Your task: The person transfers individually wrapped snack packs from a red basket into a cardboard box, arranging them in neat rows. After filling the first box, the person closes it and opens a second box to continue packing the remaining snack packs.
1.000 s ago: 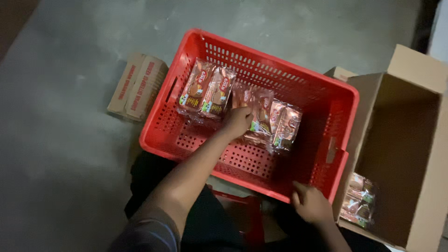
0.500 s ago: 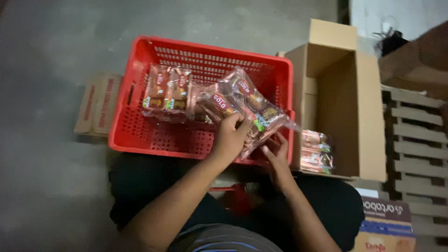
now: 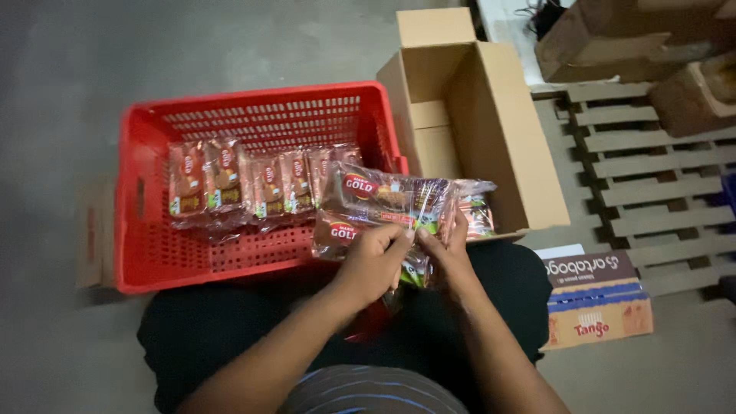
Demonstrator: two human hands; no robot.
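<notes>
Both sets of fingers are curled tight on a clear-wrapped multipack of biscuit packets (image 3: 399, 218) — left hand (image 3: 373, 261) at its near edge, right hand (image 3: 445, 257) beside it. A second ago the pack lay in the red crate (image 3: 138, 230); now it hangs above the crate's near right corner, lifted clear. More packets (image 3: 253, 184) remain in the crate; an open carton (image 3: 491, 146) stands just right of it.

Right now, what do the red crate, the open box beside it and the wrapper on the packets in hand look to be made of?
Red crate: looks like moulded plastic, uniform colour, walls and floor perforated in a grid.
Open box: brown cardboard, matte, with folded flaps.
Packets held by the left hand and right hand: apparently thin clear plastic film, glossy and creased, with glints; the contents show through.
</notes>
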